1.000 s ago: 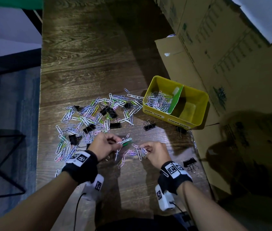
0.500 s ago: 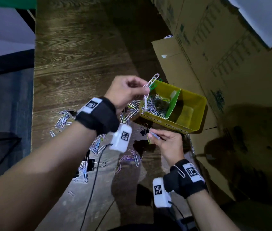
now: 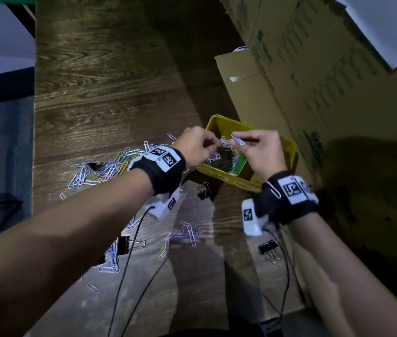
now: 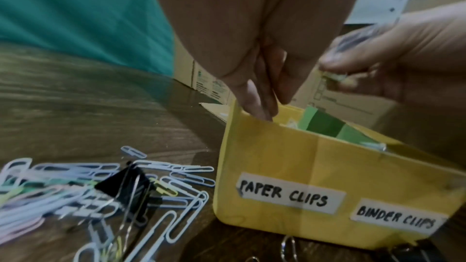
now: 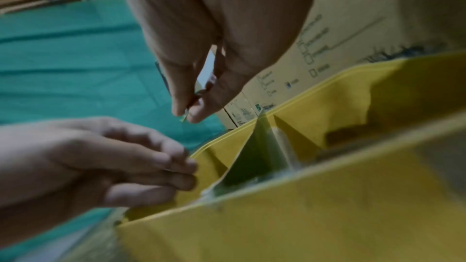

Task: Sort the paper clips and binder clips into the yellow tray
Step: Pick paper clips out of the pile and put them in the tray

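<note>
The yellow tray [image 3: 288, 147] has a green divider [image 3: 240, 162] and labels "PAPER CLIPS" and "BINDER CLIPS" on its front wall [image 4: 277, 156]. Several paper clips [image 3: 226, 164] lie in the left compartment. My left hand [image 3: 213, 144] hovers over that compartment with its fingers [image 4: 262, 107] pointing down at the rim, and I see no clip in them. My right hand [image 3: 241, 142] pinches a pale paper clip [image 3: 237, 141] above the tray, also visible between thumb and finger [image 5: 185, 118]. Loose paper clips [image 3: 110, 169] and black binder clips [image 3: 204, 189] lie on the wooden table.
Cardboard boxes [image 3: 314, 81] stand right behind and beside the tray. More binder clips [image 3: 269, 249] [image 3: 124, 244] and paper clips [image 3: 187, 235] lie near the front. Wrist camera cables [image 3: 129, 276] trail over the table. The table's left edge [image 3: 34, 142] drops to the floor.
My left hand carried a bunch of paper clips from the table to the tray and has lowered over it. My right hand rose from the table with a clip to above the tray.
</note>
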Demonstrator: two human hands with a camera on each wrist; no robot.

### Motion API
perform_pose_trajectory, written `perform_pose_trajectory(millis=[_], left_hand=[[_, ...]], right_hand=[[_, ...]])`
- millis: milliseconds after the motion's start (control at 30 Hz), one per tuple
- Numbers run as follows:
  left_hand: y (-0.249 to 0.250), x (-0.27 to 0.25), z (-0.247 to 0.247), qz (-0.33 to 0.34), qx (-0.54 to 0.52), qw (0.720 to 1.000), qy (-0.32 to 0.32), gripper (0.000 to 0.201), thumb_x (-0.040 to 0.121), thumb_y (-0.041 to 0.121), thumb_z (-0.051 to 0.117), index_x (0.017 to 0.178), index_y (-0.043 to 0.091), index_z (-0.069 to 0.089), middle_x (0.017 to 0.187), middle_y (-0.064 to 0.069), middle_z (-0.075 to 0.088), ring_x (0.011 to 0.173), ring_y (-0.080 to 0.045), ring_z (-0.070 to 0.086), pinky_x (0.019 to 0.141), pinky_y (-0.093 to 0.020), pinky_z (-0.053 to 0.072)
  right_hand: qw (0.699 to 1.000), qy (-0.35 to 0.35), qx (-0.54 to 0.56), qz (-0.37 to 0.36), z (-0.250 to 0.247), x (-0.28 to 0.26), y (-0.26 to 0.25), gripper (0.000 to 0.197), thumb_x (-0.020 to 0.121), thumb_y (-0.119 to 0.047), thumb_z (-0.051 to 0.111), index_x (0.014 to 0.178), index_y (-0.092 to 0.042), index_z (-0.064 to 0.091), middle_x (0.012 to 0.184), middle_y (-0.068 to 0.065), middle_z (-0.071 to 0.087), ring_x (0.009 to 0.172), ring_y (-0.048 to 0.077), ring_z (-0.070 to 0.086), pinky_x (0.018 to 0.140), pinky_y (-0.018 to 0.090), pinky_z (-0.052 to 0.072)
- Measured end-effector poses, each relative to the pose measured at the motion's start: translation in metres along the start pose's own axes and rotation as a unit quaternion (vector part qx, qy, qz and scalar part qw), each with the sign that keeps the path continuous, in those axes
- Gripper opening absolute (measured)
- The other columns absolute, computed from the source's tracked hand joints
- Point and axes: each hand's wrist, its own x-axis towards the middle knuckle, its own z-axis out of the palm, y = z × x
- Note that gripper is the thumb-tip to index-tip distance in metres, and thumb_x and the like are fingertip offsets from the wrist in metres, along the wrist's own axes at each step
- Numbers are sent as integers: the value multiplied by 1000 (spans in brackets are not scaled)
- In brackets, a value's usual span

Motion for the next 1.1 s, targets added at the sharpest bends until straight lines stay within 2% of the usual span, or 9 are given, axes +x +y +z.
perform_pose_trajectory(millis=[167,300,400,467,633,733,900,1000,1100], left_hand=[[-20,-34,-7,-43,-147,977,149,13,86,14,62,91,19,72,83,6,71,76,-7,64,75,-21,50],[-49,-72,-9,-74,-174,979,82,11,87,12,62,91,19,70,87,1,71,83,-15,67,81,-27,52],[-80,-113,-15,-57,-43,997,11,10,86,18,63,93,20,70,89,2,71,80,-13,64,75,-22,48],[-101,-141,-19,-34,49,998,-31,13,84,18,64,96,20,70,91,2,71,77,-10,63,72,-22,47],[-144,-198,-18,-50,224,962,-148,33,77,40,67,109,32,60,107,8,58,93,-15,61,73,-29,50],[-165,-221,-6,-86,217,967,-105,47,75,44,68,118,39,51,112,7,50,90,-18,61,69,-32,52],[-188,-236,11,-166,143,975,18,55,76,34,68,128,30,48,121,-4,50,96,-29,62,80,-41,53],[-182,-236,17,-197,158,968,-9,65,80,38,64,138,31,35,128,-2,45,100,-28,60,81,-39,52],[-177,-231,21,-198,160,967,-15,59,81,32,63,135,25,40,122,-2,47,97,-28,61,78,-38,51]], right_hand=[[948,-89,-302,-54,23,36,-2,17,82,-10,70,98,-17,74,107,4,69,94,15,62,92,27,50],[863,-223,-452,-36,38,42,6,32,82,0,65,107,-20,70,119,11,64,98,27,63,88,40,55],[860,-228,-454,-33,40,30,8,47,82,3,61,120,-25,62,130,11,58,103,28,63,89,38,54],[872,-204,-439,-69,42,16,6,36,86,-14,66,120,-25,62,128,10,59,106,27,61,94,38,49],[898,-110,-383,-185,61,-30,-2,25,91,-29,57,113,-20,65,111,5,59,105,23,54,88,36,47],[903,-154,-342,-208,81,-62,-2,25,93,-30,54,115,-22,64,110,0,55,105,15,49,88,30,42],[820,-389,-342,-242,135,-120,25,25,92,-17,56,116,-19,64,118,2,56,102,16,53,88,36,50],[766,-435,-394,-264,167,-145,42,36,91,-20,57,127,-22,56,139,4,46,123,24,44,101,44,43],[740,-432,-439,-269,186,-159,50,43,92,-20,55,134,-23,49,149,7,32,134,27,31,108,45,31]])
